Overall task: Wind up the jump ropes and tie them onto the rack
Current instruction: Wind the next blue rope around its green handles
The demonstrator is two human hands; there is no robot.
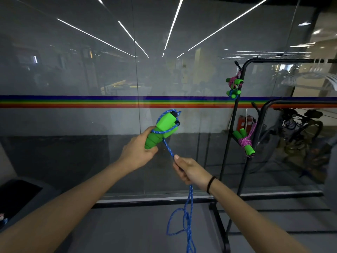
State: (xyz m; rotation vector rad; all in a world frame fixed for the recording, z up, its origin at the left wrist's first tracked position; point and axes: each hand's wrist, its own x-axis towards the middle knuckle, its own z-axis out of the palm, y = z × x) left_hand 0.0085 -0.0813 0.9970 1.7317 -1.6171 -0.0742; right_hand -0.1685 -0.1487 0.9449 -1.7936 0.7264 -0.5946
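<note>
Green foam handles (164,129) are gripped in my raised left hand (139,154); my right hand (190,171) clutches the blue rope (169,149), seemingly taut.

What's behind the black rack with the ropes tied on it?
Behind the rack there is a glass wall with a rainbow stripe, a red fire extinguisher and a bicycle. A tied rope bundle hides the extinguisher's bottom.

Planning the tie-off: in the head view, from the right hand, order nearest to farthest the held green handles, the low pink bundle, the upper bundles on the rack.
From the right hand:
1. Held green handles, up-left, in the left hand.
2. Low pink bundle, right, on the rack.
3. Upper bundles, higher on the same rack.
</note>
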